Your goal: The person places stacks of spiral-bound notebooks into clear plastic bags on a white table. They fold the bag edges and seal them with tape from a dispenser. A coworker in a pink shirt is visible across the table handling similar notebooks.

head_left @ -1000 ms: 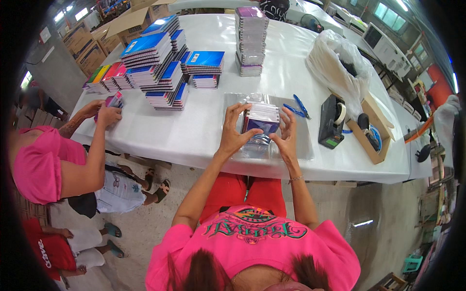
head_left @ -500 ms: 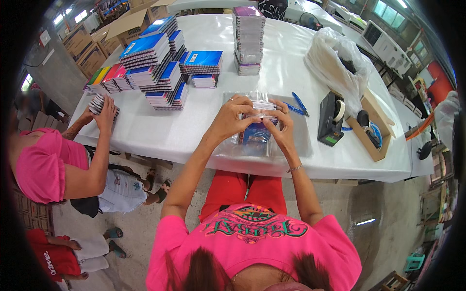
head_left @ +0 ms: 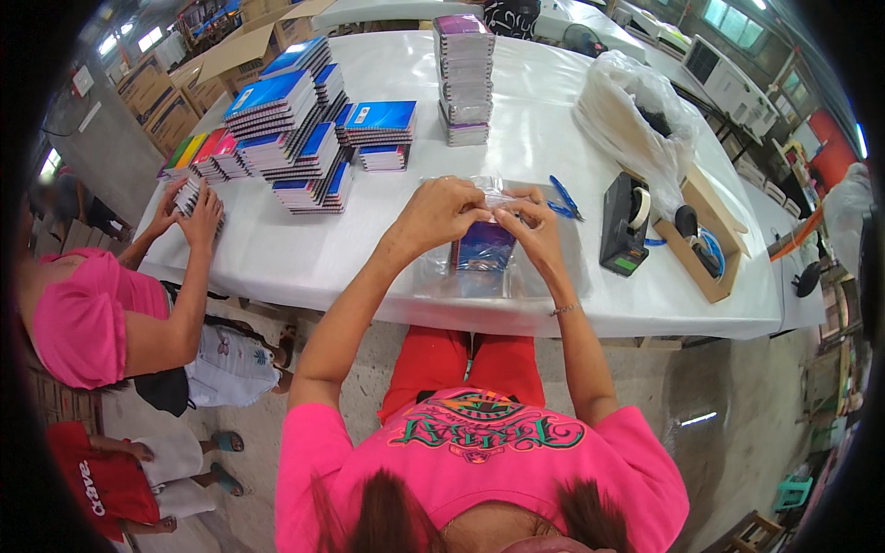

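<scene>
Since a second ago the small stack of notebooks [head_left: 484, 247] has gone from held up and tilted between both hands to lying lower, under the hands, and the fingers have come together over its far end. The left hand [head_left: 441, 214] and right hand [head_left: 533, 226] now meet almost fingertip to fingertip, pinching the crinkled mouth of the clear plastic bag [head_left: 479, 276] that wraps the notebooks; the stack sits just below the knuckles, its glossy blue-purple cover showing through the film. The bag is thin, shiny and wrinkled, spread flat toward the person's body on the smooth white table [head_left: 553, 138].

Just right of the right hand lie blue-handled scissors [head_left: 564, 196], and beyond them a black tape dispenser [head_left: 624, 227] with a pale roll on top. Farther right stands a shallow wooden tray [head_left: 705, 241], and behind it a bulging translucent plastic sack [head_left: 636, 115]. Ahead of the hands rises a tall square stack of purple-topped notebooks [head_left: 463, 78]; left of the left hand are fanned piles of spiral-bound blue notebooks [head_left: 295, 138].

Well to the left, a co-worker's hands [head_left: 189, 207] have dropped onto a small pile at the table edge, where earlier they held it raised.
</scene>
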Tool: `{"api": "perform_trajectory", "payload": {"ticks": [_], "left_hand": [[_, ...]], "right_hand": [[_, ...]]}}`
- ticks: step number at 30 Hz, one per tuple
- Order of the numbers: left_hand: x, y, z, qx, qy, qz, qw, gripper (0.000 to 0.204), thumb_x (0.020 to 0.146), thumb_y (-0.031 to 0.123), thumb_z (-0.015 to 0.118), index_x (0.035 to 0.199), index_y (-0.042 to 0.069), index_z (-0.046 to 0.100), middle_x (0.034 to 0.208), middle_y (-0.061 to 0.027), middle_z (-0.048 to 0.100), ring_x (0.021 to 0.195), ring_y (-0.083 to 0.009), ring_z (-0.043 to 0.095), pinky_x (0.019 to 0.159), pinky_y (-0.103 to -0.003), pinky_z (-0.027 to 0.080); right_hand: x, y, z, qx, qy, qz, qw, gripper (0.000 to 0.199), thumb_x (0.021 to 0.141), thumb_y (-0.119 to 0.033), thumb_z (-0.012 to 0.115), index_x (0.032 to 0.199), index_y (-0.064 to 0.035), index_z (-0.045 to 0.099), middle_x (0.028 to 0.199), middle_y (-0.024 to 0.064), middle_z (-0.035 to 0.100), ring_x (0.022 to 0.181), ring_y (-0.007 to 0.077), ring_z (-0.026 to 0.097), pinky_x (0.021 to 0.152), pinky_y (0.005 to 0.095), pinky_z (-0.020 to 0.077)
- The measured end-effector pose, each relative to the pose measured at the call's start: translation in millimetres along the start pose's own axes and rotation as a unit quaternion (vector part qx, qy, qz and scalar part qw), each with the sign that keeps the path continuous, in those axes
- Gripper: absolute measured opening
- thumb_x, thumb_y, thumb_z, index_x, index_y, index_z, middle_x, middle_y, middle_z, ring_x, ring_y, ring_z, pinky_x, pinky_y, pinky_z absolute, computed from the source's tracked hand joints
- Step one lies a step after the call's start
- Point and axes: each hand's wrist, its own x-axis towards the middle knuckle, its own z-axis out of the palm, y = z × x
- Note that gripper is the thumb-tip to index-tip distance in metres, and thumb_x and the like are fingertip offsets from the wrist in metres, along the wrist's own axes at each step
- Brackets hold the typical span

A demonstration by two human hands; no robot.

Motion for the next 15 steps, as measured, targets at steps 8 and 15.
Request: {"api": "perform_trajectory", "payload": {"ticks": [8, 15], "left_hand": [[-5.0, 18.1, 30.3, 0.170, 0.086, 0.010, 0.982, 0.011, 0.083, 0.009, 0.059, 0.090, 0.001, 0.061, 0.085, -0.0133, 0.063, 0.086, -0.0329, 0.061, 0.070, -0.044, 0.052], [-8.0, 17.0, 40.9, 0.212, 0.101, -0.007, 0.972, 0.020, 0.081, 0.004, 0.057, 0.100, 0.006, 0.061, 0.096, -0.0116, 0.060, 0.091, -0.0318, 0.062, 0.072, -0.043, 0.053]], "right_hand": [[1.9, -5.9, 8.6, 0.036, 0.040, -0.009, 0.999, 0.046, 0.081, -0.011, 0.071, 0.125, -0.0079, 0.058, 0.104, 0.0068, 0.057, 0.090, 0.0124, 0.055, 0.077, 0.0248, 0.0449], [17.2, 0.2, 0.1, 0.124, -0.033, 0.055, 0.990, 0.060, 0.081, -0.008, 0.068, 0.138, -0.0068, 0.047, 0.106, 0.0079, 0.059, 0.088, 0.0113, 0.057, 0.078, 0.0233, 0.0450]]}}
